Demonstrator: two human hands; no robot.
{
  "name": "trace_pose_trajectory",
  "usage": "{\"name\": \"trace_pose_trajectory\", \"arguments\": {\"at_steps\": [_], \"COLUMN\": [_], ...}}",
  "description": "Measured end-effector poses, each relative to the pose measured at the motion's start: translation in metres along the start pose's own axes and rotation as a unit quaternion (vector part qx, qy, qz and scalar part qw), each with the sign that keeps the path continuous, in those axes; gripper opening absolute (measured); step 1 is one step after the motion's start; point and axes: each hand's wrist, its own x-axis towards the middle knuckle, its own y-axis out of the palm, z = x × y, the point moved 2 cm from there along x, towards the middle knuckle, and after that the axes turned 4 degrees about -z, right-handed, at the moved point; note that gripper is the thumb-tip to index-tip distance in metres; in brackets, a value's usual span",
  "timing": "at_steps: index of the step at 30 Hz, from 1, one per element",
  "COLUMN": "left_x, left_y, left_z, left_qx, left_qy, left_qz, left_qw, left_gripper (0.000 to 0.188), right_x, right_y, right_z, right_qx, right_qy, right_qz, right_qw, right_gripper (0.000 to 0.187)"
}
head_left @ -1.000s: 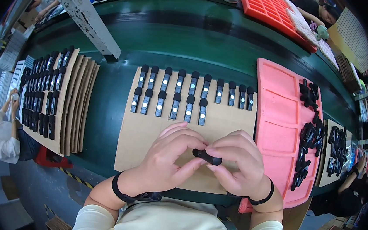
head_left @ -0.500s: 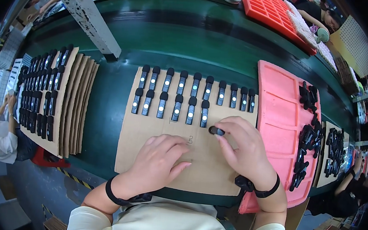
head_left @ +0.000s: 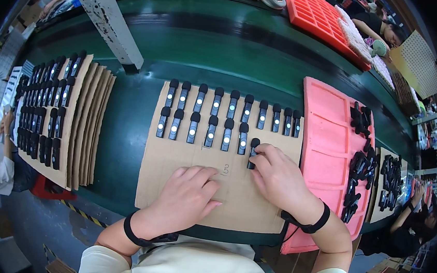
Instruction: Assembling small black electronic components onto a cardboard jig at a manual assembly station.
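My right hand [head_left: 281,174] pinches a small black wireless microphone [head_left: 253,151] with a foam top, upright at the right end of the lower row. It stands on or just over a brown cardboard sheet [head_left: 172,195]. Two rows of like microphones [head_left: 211,130] lie on the sheet, foam ends pointing away from me, most with a pale round spot. The upper row reaches farther right than the lower. My left hand [head_left: 185,193] rests over the cardboard's near left part, fingers loosely bent and apart, holding nothing.
To the right, a pink foam tray [head_left: 327,146] carries a heap of loose black microphones [head_left: 364,165]. On the left stands a stack of cardboard sheets [head_left: 89,125], its top covered with microphones. A white metal post [head_left: 104,17] rises beyond it. Other people sit around the green table [head_left: 211,37].
My right hand has turned the microphone from lying sideways to upright and brought it to the lower row's right end. My left hand has moved slightly toward me.
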Motion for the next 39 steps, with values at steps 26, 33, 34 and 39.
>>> {"name": "trace_pose_trajectory", "arguments": {"at_steps": [26,33,34,39], "left_x": [0.005,0.005,0.005,0.005], "left_y": [-0.002,-0.003,-0.004,-0.003], "left_z": [-0.005,-0.005,-0.006,-0.006], "left_qx": [0.017,0.011,0.01,0.007], "left_qy": [0.01,0.008,0.005,0.001], "left_qz": [0.018,0.02,0.021,0.025], "left_qw": [1.0,1.0,1.0,1.0], "left_gripper": [0.033,0.033,0.033,0.033], "right_x": [-0.032,-0.049,-0.05,-0.06], "right_y": [-0.065,-0.1,-0.099,-0.096], "right_z": [-0.125,-0.229,-0.236,-0.262], "right_qx": [-0.114,-0.269,-0.269,-0.229], "right_qy": [0.143,0.277,0.289,0.318], "right_qz": [-0.15,-0.205,-0.196,-0.178], "right_qw": [0.972,0.899,0.898,0.903], "right_gripper": [0.033,0.033,0.032,0.034]}}
